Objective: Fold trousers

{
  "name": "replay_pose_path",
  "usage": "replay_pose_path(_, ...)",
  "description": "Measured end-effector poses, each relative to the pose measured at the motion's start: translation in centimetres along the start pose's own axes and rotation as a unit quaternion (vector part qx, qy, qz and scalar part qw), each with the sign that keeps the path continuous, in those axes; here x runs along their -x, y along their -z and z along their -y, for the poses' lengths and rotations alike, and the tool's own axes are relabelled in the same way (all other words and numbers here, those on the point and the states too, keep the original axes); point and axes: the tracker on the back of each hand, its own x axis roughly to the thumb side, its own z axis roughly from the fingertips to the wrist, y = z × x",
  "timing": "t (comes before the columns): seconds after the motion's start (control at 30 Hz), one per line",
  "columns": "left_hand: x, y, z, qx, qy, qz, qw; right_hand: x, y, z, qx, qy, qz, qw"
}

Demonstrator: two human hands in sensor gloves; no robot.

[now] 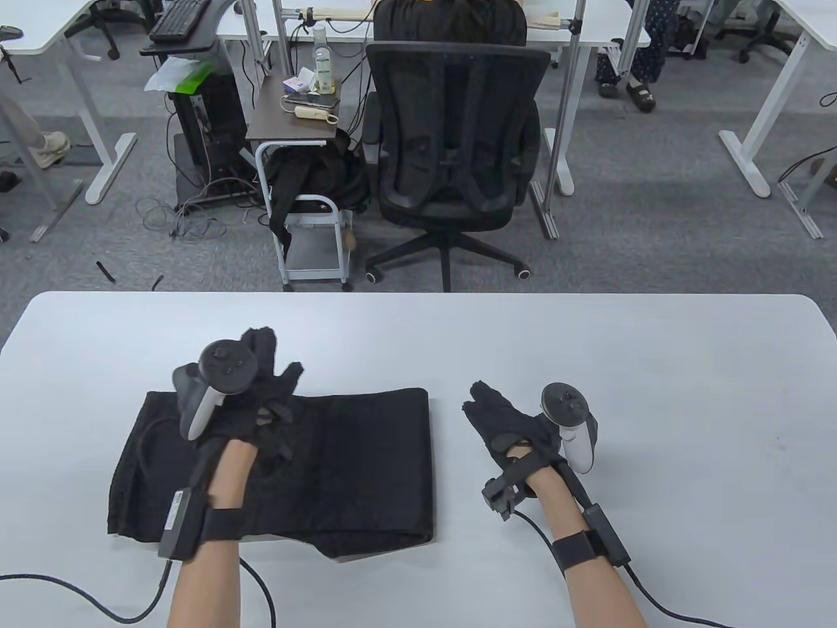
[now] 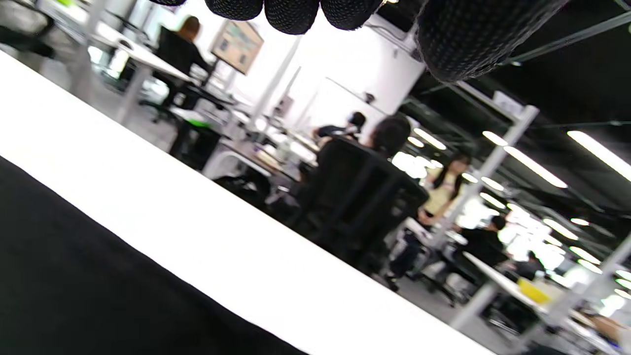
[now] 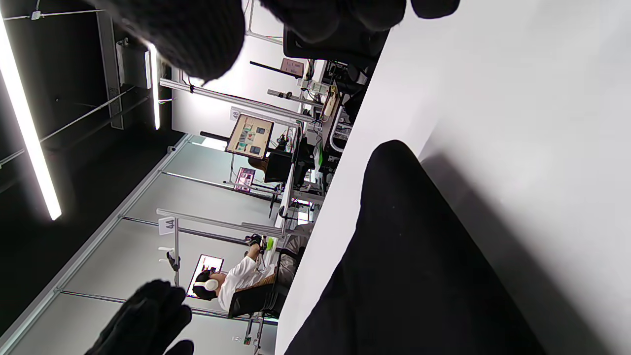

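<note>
The black trousers lie already folded into a squarish stack on the tabletop, toward its near edge and left of the middle, with a bit of a lower layer poking out under the stack's near right corner. The cloth looks soft, light and limp — it should sag and slide open if lifted by a single layer, and the dark knit likely grips the gloves well enough not to slip. It is in no way fragile. For another fold, the best hold would probably be the two corners of one short side, pinching all layers together so the stack moves as one; the right-hand fold edge looks thick and tidy, the left side looser and rounder, so the left corners may need more care.

The left hand is over the far left part of the stack with its fingers spread and pointing away from the person; it holds nothing, and whether the palm presses the cloth or hovers just above it I cannot tell. In the left wrist view the fingertips hang free over bare tabletop, with the trousers filling the lower left corner.

The right hand is just beside the stack's right edge — open, fingers loosely together, holding nothing, apart from the cloth.
</note>
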Motion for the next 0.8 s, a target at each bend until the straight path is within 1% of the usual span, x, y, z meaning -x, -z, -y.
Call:
replay_pose_path(0.17,-2.5,-0.5,4.6,0.031,-0.003,0.033,0.999,0.2,0.1,0.0,0.003,-0.012,-0.006,1.000)
replay_pose_path(0.27,-3.0,-0.9,6.7,0.045,-0.024,0.042,0.998,0.5,0.2,-0.1,0.005,-0.020,-0.011,1.000)
replay_pose_path(0.4,-2.6,-1.0,8.5,0.066,-0.035,0.043,0.996,0.8,0.2,-0.1,0.007,-0.028,-0.016,0.999)
replay_pose_path(0.57,-2.1,-1.1,9.3,0.072,-0.032,0.042,0.996,0.9,0.2,-0.1,0.013,-0.038,-0.017,0.999)
replay_pose_path(0.8,-1.0,-0.9,9.3,0.069,-0.041,0.032,0.996,0.5,0.0,-0.6,0.024,-0.079,-0.018,0.996)
